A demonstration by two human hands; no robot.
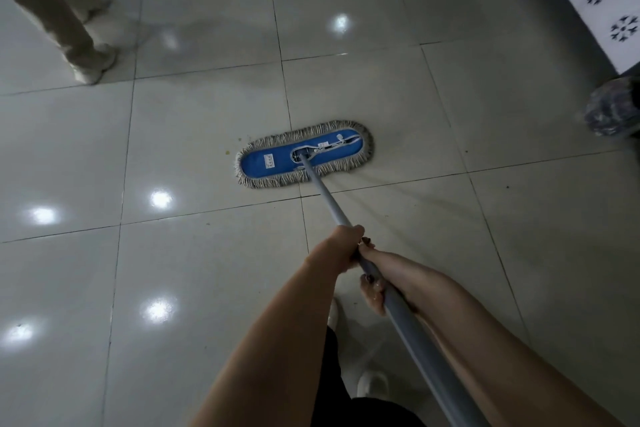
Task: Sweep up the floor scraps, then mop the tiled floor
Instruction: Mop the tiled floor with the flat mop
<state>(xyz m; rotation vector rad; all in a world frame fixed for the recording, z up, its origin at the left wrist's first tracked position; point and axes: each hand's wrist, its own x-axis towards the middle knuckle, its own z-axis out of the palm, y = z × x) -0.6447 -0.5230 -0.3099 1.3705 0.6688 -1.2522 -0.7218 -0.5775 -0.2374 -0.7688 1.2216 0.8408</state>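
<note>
You're mopping now: left hand (346,244) and right hand (377,282) both grip the pole (325,194), mop (277,163) flat on the floor (207,253), specks (227,151) beside it uncleared.

glossy pale tiled floor (194,135), dark grout lines, ceiling lights mirrored on it as bright spots. a flat mop head (277,163), blue with a grey fringe, lies near the middle, straddling a grout line. just beside its left end sit a few tiny yellowish scraps (227,151). far left stand someone's pale shoes (90,66). at the right edge rests a dark mottled bundle (611,111).
</note>
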